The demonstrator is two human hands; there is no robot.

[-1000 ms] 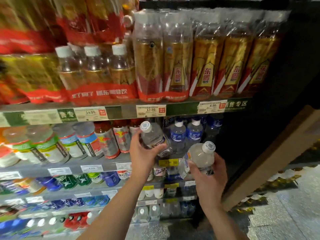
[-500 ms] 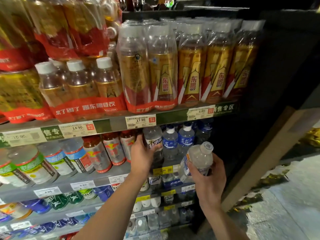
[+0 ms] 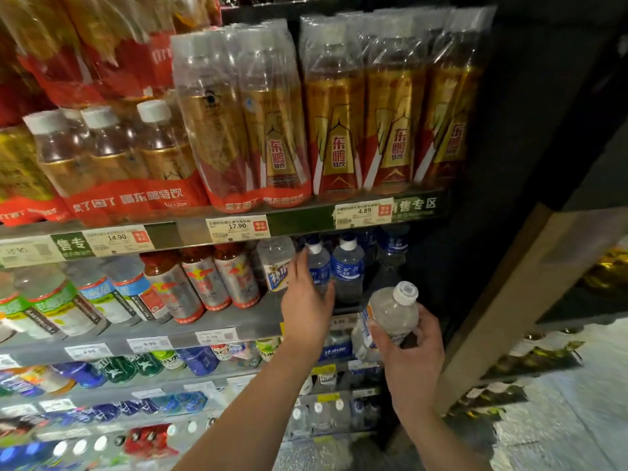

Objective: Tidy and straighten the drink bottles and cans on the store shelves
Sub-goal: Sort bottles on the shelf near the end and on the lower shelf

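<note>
My right hand [image 3: 416, 356] grips a cloudy drink bottle [image 3: 392, 314] with a white cap, tilted, in front of the right end of the middle shelf [image 3: 238, 322]. My left hand [image 3: 306, 302] is open, fingers stretched up against a blue-labelled water bottle [image 3: 319, 265]. Just left of those fingers a clear bottle with a blue and white label [image 3: 277, 263] stands upright on the middle shelf. A second blue-labelled bottle [image 3: 348, 266] stands to the right of my left hand.
Red-capped bottles [image 3: 204, 280] and green-labelled bottles [image 3: 51, 300] fill the middle shelf to the left. Shrink-wrapped gold and red packs [image 3: 339, 130] sit on the shelf above. Lower shelves hold small bottles and cans [image 3: 200, 360]. A dark cabinet side and wooden post [image 3: 503, 300] stand on the right.
My left hand has set its clear bottle upright on the middle shelf, let go and shifted right to the blue-labelled bottle. My right hand still holds its cloudy bottle.
</note>
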